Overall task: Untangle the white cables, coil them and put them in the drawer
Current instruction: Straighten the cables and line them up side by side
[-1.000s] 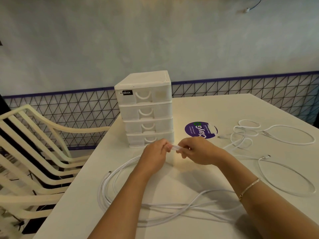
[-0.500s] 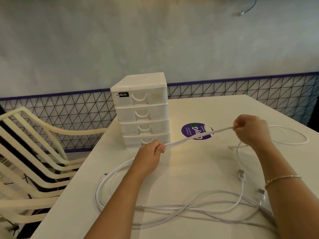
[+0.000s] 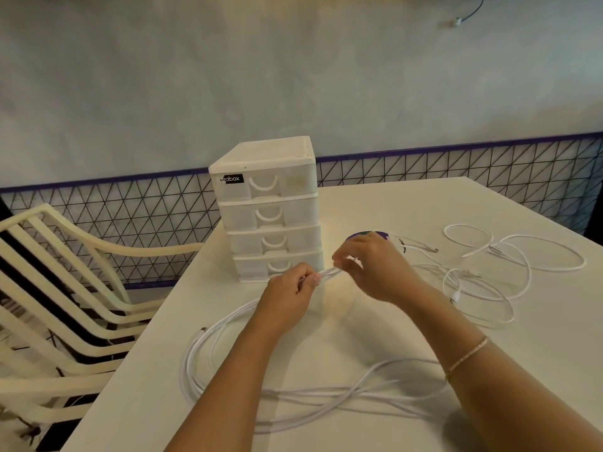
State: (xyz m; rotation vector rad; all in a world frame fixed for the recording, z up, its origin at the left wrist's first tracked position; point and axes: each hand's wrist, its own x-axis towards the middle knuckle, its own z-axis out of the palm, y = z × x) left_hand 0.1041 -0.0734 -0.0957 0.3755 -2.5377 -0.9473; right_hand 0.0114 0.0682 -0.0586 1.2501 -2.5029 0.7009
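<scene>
Both hands meet over the middle of the tabletop, just in front of the drawer unit (image 3: pixel 267 207). The left hand (image 3: pixel 290 296) has its fingers curled round a bunch of white cable strands (image 3: pixel 328 274), gripping them at thumb and forefinger. The right hand (image 3: pixel 372 269) pinches the same strands just beside it, fingertips bent in on the short stretch between the two.

From the left hand the white cables (image 3: pixel 228 370) fall away into large loose loops toward the near left edge of the table (image 3: pixel 146 386), crossing under the forearms. A second loose tangle (image 3: pixel 509 256) lies toward the far right corner, well apart.

I judge this to be the untangling step, with strands being separated and drawn through. Next calls for freeing one cable fully before coiling; all four drawers look closed.
</scene>
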